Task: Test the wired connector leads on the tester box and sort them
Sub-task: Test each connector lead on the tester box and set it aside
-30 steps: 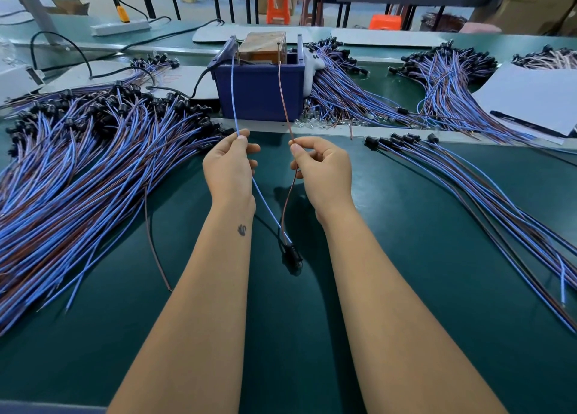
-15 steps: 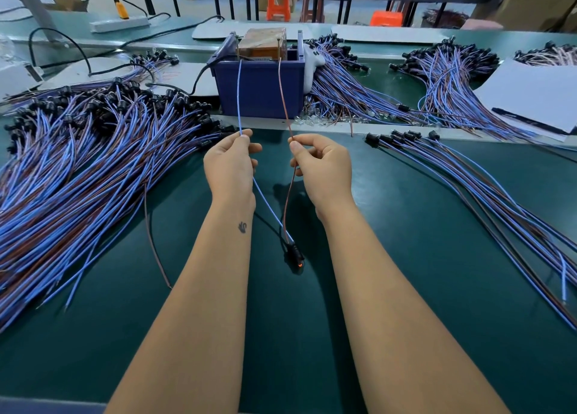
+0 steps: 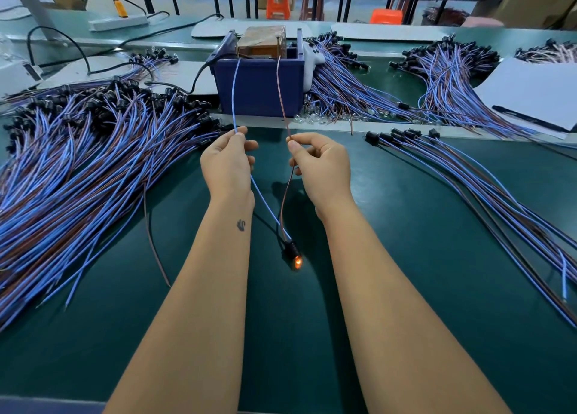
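Observation:
My left hand (image 3: 228, 163) pinches the blue wire (image 3: 234, 95) of one lead, and my right hand (image 3: 321, 167) pinches its brown wire (image 3: 282, 95). Both wire ends reach up to the contacts on the tester box (image 3: 259, 82), a blue bin with a brown block inside. The lead's black connector (image 3: 293, 251) lies on the green mat between my forearms, and a small orange lamp glows at its tip. A big heap of blue and brown leads (image 3: 78, 163) lies to the left. A smaller row of leads (image 3: 468, 179) lies to the right.
More bundles of leads (image 3: 443, 79) lie behind the box and at the far right. White sheets (image 3: 537, 92) sit at the back right, a power strip (image 3: 118, 23) and black cables at the back left. One loose brown wire (image 3: 153, 241) lies near my left forearm.
The lamp in the connector has lit up orange. My hands have held their place, keeping the wire ends on the box's contacts.

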